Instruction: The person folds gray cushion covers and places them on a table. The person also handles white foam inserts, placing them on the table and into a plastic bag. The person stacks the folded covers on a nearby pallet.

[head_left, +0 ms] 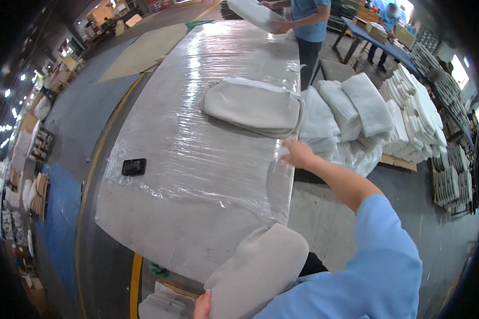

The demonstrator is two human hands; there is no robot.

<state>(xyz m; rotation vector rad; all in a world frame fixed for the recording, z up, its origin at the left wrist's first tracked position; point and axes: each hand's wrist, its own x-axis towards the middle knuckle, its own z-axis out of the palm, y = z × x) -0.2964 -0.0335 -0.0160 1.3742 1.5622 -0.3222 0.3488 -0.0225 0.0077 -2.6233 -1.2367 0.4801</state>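
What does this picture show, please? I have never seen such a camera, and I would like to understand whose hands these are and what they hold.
There is no machine here, only a person's two bare hands. A wide camera on the head looks down, so straight edges seem bent. The left hand holds the edge of a near grey pad. The right hand reaches to the table's right side, close to a pile of pads, and seems empty. The table is partly covered with clear plastic; a small black object also lies there.
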